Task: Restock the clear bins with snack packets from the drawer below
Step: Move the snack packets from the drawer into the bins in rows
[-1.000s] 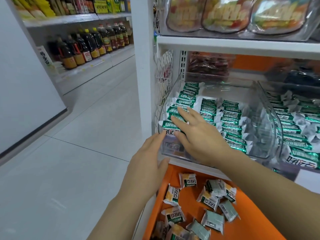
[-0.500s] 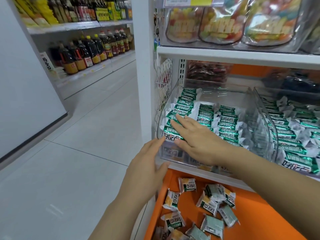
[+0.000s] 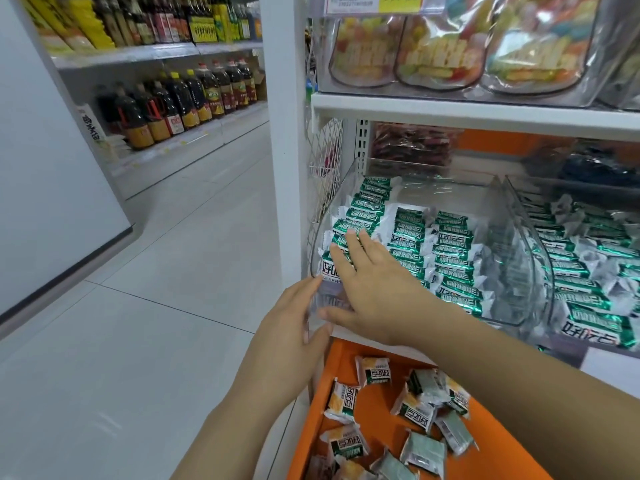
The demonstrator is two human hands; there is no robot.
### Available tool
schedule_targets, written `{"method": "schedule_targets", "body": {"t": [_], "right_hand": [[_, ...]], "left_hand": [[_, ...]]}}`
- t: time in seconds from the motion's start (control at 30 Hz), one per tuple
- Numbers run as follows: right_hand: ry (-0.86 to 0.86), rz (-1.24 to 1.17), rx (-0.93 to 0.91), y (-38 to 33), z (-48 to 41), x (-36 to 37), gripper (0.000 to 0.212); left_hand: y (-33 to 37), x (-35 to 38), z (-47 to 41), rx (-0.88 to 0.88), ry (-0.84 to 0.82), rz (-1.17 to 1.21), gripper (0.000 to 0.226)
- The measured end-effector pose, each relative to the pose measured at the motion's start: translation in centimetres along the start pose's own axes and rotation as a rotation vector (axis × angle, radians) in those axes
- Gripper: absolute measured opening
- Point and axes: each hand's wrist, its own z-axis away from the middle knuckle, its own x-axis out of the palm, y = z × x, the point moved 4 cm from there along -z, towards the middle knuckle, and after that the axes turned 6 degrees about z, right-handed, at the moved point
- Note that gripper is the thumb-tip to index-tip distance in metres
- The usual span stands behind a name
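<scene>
Three rows of green snack packets (image 3: 450, 251) fill the left clear bin (image 3: 519, 265), and over the last second the right hand (image 3: 374, 289) has barely shifted on the near-left row, so this looks like settling stock already placed. Its grip is released, fingers straight and flat on the packets, forearm reaching in from the near right. The left hand (image 3: 287, 344), also released, rests against the bin's near-left corner, while loose packets (image 3: 374, 370) wait in the orange drawer (image 3: 379, 403) below.
</scene>
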Motion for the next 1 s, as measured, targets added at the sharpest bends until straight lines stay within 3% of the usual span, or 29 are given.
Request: {"method": "schedule_targets", "body": {"t": [0.2, 0.33, 0.47, 0.7, 0.87, 1.0], "right_hand": [[0.052, -0.057, -0.082, 0.5, 0.9, -0.2, 0.085], [0.119, -0.113, 0.031, 2.2, 0.1, -1.4, 0.080], [0.076, -0.168, 0.052, 1.4, -1.0, -0.8, 0.082], [0.103, -0.174, -0.003, 1.9, -1.8, -0.5, 0.056], [0.073, -0.194, 0.016, 1.9, -2.0, -0.5, 0.056], [0.226, -0.111, 0.049, 1.2, 0.5, -1.1, 0.065]], "left_hand": [[0.1, 0.0, 0.1, 0.007, -0.005, 0.034, 0.056], [-0.2, 0.0, 0.1, -0.008, -0.009, 0.057, 0.057], [0.0, 0.0, 0.1, -0.002, -0.010, 0.083, 0.057], [-0.3, 0.0, 0.0, -0.002, 0.013, 0.056, 0.057], [-0.3, 0.2, 0.1, -0.029, 0.010, 0.029, 0.060], [-0.4, 0.2, 0.1, -0.027, 0.006, 0.035, 0.059]]}}
